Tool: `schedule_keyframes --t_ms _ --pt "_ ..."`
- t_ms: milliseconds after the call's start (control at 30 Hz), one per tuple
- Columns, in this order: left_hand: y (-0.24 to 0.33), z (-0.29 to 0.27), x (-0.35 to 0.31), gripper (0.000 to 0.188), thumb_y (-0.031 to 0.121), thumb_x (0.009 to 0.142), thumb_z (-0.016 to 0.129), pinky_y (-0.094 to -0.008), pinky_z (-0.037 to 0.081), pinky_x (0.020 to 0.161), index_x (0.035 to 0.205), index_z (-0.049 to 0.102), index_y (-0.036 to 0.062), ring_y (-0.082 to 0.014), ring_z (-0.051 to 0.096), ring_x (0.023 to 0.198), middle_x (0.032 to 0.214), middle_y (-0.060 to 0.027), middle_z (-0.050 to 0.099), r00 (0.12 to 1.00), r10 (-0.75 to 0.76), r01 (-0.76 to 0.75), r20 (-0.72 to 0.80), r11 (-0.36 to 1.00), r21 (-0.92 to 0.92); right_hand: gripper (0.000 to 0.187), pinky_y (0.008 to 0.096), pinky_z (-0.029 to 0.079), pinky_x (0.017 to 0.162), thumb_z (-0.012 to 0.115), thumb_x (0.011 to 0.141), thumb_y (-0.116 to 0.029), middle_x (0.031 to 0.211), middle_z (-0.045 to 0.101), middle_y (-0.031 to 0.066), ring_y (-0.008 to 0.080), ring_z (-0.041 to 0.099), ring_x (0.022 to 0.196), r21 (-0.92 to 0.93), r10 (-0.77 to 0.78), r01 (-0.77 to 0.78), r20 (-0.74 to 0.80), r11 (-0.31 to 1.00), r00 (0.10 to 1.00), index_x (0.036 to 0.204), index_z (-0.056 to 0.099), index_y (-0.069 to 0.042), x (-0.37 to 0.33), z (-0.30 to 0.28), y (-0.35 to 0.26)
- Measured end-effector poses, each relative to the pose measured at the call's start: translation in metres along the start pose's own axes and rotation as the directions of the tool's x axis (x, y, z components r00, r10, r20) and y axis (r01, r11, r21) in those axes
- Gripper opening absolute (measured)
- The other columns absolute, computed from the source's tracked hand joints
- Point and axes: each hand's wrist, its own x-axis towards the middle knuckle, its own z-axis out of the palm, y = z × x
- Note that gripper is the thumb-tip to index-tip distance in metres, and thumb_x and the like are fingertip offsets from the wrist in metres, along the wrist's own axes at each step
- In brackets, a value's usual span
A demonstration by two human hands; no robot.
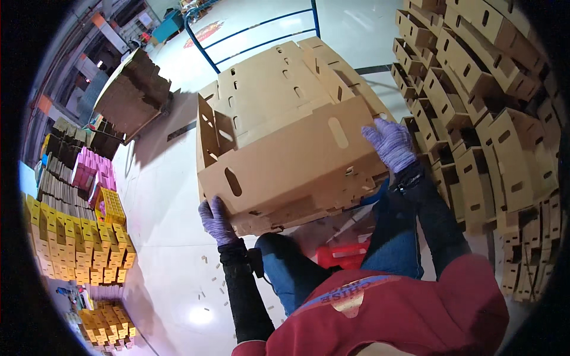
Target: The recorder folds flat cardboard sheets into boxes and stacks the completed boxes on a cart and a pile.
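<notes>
In front of me a brown cardboard box (285, 163), with its front wall standing and oval hand holes in it, lies on a stack of flat cardboard blanks (267, 89). At its near left corner, my left hand (218, 223) in a purple knitted glove grips the edge, the fingers against the wall. My right hand (392, 144), gloved the same way, is at the right end of the front wall, thumb and fingers around the cardboard edge. Part of its grip is hidden. The box's left end wall stands upright with a flap inside.
The stack rests on a cart with a blue tube handle (258, 26). Folded brown boxes (469, 71) rise in tall piles close on the right. Yellow boxes (83, 243) stand at left, behind a loaded cart (133, 95). A red plastic thing (344, 255) and cardboard scraps lie below.
</notes>
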Motion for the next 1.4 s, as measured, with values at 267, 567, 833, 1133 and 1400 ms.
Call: schedule_keyframes --t_ms 267,567,833,1133,1400 --pt "0.103 0.054 -0.028 0.069 0.05 0.078 0.057 -0.0462 0.017 0.107 0.134 0.036 0.017 -0.0397 0.024 0.129 0.138 -0.0259 0.029 0.575 0.269 -0.818 0.773 0.151 0.555 0.05 0.042 0.036 0.091 0.058 0.078 -0.043 0.104 0.059 0.0146 0.0308 0.052 0.1 -0.184 0.04 -0.049 -0.056 0.982 0.998 0.121 0.05 -0.018 -0.001 0.002 -0.01" --pt "0.136 0.072 -0.001 0.08 0.05 0.058 0.074 -0.042 0.043 0.086 0.124 0.047 0.0135 -0.0359 0.052 0.098 0.104 -0.019 0.053 0.455 -0.078 -0.827 0.887 0.331 0.454 0.043 0.04 0.029 0.101 0.043 0.087 -0.039 0.125 0.049 0.0141 0.0282 0.043 0.118 0.027 -0.509 0.533 0.34 0.846 0.791 0.122 0.051 -0.015 0.045 0.046 -0.029" --pt "0.11 0.061 -0.02 0.076 0.044 0.066 0.07 -0.0367 0.038 0.096 0.128 0.043 0.0104 -0.0308 0.044 0.117 0.125 -0.0181 0.047 0.327 -0.474 -0.686 0.817 0.476 0.551 0.043 0.0408 0.04 0.088 0.04 0.088 -0.04 0.104 0.059 0.0195 0.0369 0.051 0.104 0.239 -0.425 0.42 0.795 0.875 0.433 0.105 0.059 -0.005 0.024 0.039 -0.036" --pt "0.084 0.034 -0.1 0.097 0.039 0.054 0.072 -0.0468 0.021 0.106 0.133 0.03 0.002 -0.0398 0.03 0.124 0.133 -0.0252 0.033 0.498 -0.158 -0.769 0.853 0.375 0.519 0.035 0.042 0.039 0.093 0.052 0.084 -0.029 0.112 0.055 0.0148 0.0319 0.05 0.106 0.051 -0.456 0.462 0.289 0.885 0.842 0.109 0.056 -0.004 -0.073 0.04 -0.016" --pt "0.054 0.028 -0.118 0.097 0.036 0.051 0.073 -0.049 0.024 0.103 0.133 0.031 0.0032 -0.0413 0.03 0.123 0.133 -0.0254 0.031 0.551 -0.064 -0.727 0.832 0.453 0.516 0.031 0.0416 0.04 0.091 0.056 0.08 -0.021 0.11 0.055 0.0133 0.0298 0.051 0.104 0.004 -0.45 0.473 0.31 0.881 0.837 0.107 0.057 -0.006 -0.094 0.052 -0.006"
